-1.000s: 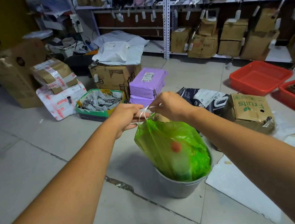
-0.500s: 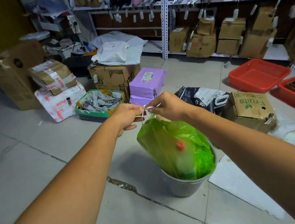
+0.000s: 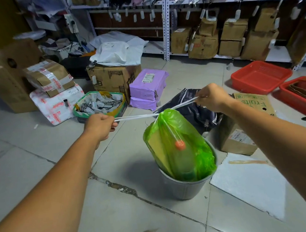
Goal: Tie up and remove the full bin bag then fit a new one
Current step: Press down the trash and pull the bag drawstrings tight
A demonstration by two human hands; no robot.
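Note:
A full green bin bag (image 3: 180, 147) stands in a grey bin (image 3: 188, 188) on the tiled floor, its mouth gathered tight at the top. Through the plastic I see a bottle with an orange cap and a flat piece of cardboard. White drawstrings (image 3: 138, 116) run out from the bag's neck to both sides. My left hand (image 3: 100, 126) grips the left strings, pulled out to the left. My right hand (image 3: 211, 96) grips the right strings, up and to the right of the neck. The strings are stretched taut.
A fruit carton (image 3: 245, 122) and a dark parcel (image 3: 192, 108) lie just behind the bin. Purple parcels (image 3: 148, 89), a green tray of small items (image 3: 99, 105), red trays (image 3: 260, 76), boxes and shelving crowd the back. A white sheet (image 3: 250, 182) lies to the right.
My hands were close together above the bag's top; now they have moved apart to the left and right, drawing the strings out taut and cinching the neck.

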